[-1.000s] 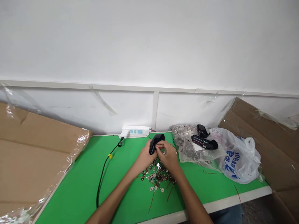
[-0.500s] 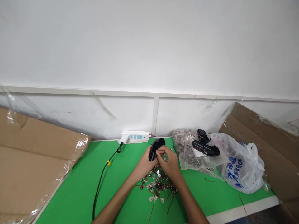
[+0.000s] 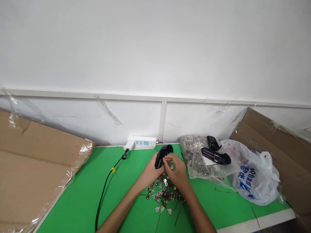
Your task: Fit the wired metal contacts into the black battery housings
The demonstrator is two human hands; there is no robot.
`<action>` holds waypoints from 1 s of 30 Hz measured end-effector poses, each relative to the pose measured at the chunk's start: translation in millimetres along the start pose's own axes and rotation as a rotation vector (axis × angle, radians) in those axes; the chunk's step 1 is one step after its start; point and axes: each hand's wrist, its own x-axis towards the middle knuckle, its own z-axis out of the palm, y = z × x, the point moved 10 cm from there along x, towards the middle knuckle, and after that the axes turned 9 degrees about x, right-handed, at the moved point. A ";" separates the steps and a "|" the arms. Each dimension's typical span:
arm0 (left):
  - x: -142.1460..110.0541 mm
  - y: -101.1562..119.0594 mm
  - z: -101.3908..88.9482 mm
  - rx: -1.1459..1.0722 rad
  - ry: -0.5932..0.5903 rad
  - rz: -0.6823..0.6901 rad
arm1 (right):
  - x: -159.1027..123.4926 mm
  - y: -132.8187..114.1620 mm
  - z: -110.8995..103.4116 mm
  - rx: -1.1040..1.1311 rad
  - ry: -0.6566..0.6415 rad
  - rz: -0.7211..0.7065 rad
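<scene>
While gripping a black plastic housing in the left hand, pinching something tiny narrowly with the right hand, just above scattered wired terminals.

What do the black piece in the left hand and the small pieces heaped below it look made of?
The black housing in the left hand looks like moulded plastic: smooth, with a soft sheen. The small pieces look like stamped metal, with pale silvery glints and thin brownish wires attached; which metal, I cannot tell.
</scene>
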 end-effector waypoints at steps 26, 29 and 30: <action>0.4 -7.5 -9.7 0.281 0.027 0.108 | -2.0 -2.0 10.4 -0.101 -0.054 -0.074; -2.4 -6.0 -9.3 0.337 0.031 0.114 | -3.3 1.5 12.1 -0.107 -0.061 -0.071; -3.4 -5.6 -8.8 0.350 0.030 0.115 | -3.8 2.4 12.8 -0.109 -0.067 -0.070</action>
